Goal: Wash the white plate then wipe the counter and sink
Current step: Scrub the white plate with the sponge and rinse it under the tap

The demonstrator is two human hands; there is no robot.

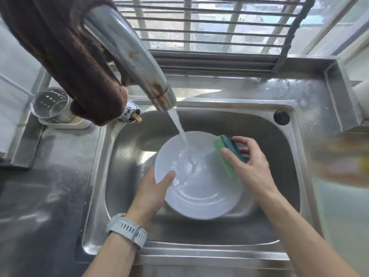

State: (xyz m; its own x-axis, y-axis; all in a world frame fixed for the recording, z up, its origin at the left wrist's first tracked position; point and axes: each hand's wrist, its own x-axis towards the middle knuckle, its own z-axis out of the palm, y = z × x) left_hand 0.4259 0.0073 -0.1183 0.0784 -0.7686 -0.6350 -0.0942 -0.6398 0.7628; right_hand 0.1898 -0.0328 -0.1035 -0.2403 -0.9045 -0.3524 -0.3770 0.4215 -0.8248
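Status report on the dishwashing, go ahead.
Left hand grips white plate rim. Right hand holds green sponge at plate edge. Faucet running onto plate. Nothing obstructing.

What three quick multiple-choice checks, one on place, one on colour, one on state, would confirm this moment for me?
1. Where is the white plate?
A. on the counter
B. over the sink
C. on the windowsill

2. What colour is the sponge?
A. yellow
B. pink
C. green

3. What is the faucet doing?
A. running
B. off
C. dripping only

Answers:
1 B, the left hand holds the plate by its rim above the basin.
2 C, the right hand grips a green sponge at the plate's edge.
3 A, a steady water stream lands on the plate.
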